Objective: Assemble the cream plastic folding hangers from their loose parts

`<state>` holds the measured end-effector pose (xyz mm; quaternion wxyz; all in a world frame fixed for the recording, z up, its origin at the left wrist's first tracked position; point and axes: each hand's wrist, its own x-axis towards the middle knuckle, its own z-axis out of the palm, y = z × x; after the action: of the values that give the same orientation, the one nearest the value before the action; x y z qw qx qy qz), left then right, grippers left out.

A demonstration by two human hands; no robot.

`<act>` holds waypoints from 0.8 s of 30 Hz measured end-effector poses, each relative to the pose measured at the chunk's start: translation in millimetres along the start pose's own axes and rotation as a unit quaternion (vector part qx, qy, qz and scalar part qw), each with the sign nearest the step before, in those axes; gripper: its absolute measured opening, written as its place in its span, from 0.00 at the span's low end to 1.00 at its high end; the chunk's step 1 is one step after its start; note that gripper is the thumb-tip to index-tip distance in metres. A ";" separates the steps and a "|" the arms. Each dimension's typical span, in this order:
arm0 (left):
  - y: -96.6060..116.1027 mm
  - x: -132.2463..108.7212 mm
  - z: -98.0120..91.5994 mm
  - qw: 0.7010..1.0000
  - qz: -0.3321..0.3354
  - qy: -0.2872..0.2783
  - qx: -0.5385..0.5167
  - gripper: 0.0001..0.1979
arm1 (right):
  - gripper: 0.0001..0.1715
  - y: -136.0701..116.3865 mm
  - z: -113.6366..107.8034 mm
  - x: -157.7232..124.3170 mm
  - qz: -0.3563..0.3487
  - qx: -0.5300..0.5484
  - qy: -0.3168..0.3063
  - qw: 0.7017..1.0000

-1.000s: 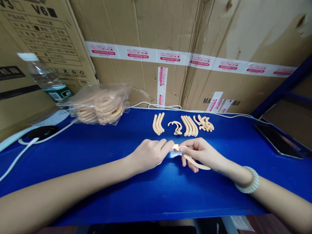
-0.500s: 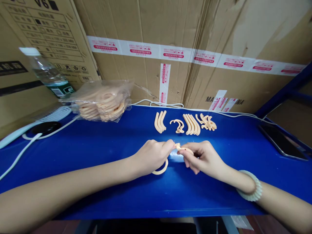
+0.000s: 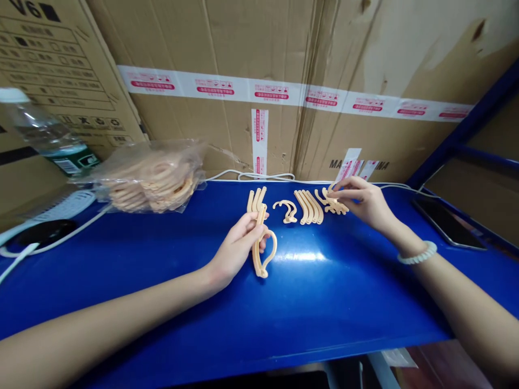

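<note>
My left hand (image 3: 239, 243) is closed around a beige plastic hanger piece (image 3: 258, 259), made of long curved bars with a rounded hook at the right. It is held upright above the blue table, in front of a few loose curved bars (image 3: 254, 200). Over at the right, my right hand (image 3: 363, 200) reaches to a pile of small beige plastic pieces (image 3: 336, 207). Its thumb and fingertips pinch at the pile's top, partly hiding what they touch. Between the hands lie loose hooks (image 3: 288, 210) and a row of several curved bars (image 3: 309, 207).
A clear bag of beige parts (image 3: 154, 178) lies at the back left, near a water bottle (image 3: 52, 138) and a black round object (image 3: 42, 232). A phone (image 3: 448, 224) rests at the right. White cable (image 3: 267, 177) runs along the cardboard boxes (image 3: 227, 124) behind.
My right hand has let go of the piece and moved right and away to the small-piece pile. My left hand has turned its piece upright and moved slightly left. The view has shifted.
</note>
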<state>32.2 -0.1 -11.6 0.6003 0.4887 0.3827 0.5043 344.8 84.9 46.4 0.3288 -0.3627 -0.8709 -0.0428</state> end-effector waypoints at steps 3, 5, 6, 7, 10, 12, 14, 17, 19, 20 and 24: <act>-1.6 -3.0 2.2 1.000 0.024 0.014 0.002 0.14 | 0.15 25.4 5.3 -5.7 -0.023 -0.072 -0.062 0.995; -3.3 -3.7 3.0 0.999 0.033 0.023 0.003 0.15 | 0.17 33.1 10.1 -8.8 -0.022 -0.112 -0.085 0.990; -4.0 -3.8 3.3 0.999 0.035 0.027 0.003 0.15 | 0.18 35.3 11.8 -9.8 -0.019 -0.127 -0.093 0.987; -4.5 -3.8 3.4 0.999 0.037 0.029 0.003 0.16 | 0.19 37.0 12.8 -10.6 -0.014 -0.137 -0.100 0.985; -4.6 -3.7 3.6 0.999 0.038 0.032 -0.001 0.18 | 0.22 40.8 12.2 -11.1 -0.001 -0.150 -0.126 0.981; -4.0 -3.6 3.6 0.999 0.037 0.038 -0.004 0.19 | 0.23 39.7 10.7 -9.9 0.001 -0.162 -0.136 0.977; -3.5 -3.2 3.7 0.998 0.039 0.048 -0.004 0.20 | 0.23 29.5 10.2 -7.0 -0.016 -0.171 -0.126 0.977; -3.9 -1.8 3.6 0.998 0.039 0.059 0.000 0.21 | 0.22 -12.3 12.9 -2.1 -0.091 -0.132 -0.064 0.985; -4.7 -0.8 3.3 0.997 0.038 0.061 0.001 0.22 | 0.18 -53.6 16.8 -1.9 -0.165 -0.071 -0.018 0.984; -5.0 -0.5 3.1 0.997 0.039 0.059 -0.001 0.23 | 0.16 -74.6 19.3 -3.4 -0.208 -0.049 -0.034 0.976; -4.6 -0.9 2.7 0.998 0.045 0.048 0.000 0.25 | 0.21 -130.5 32.4 -15.7 -0.301 -0.064 -0.093 0.947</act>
<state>35.7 -1.6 -15.4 0.5583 0.4808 0.3887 0.5532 249.4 -10.1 33.0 0.1939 -0.1060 -0.9618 -0.1618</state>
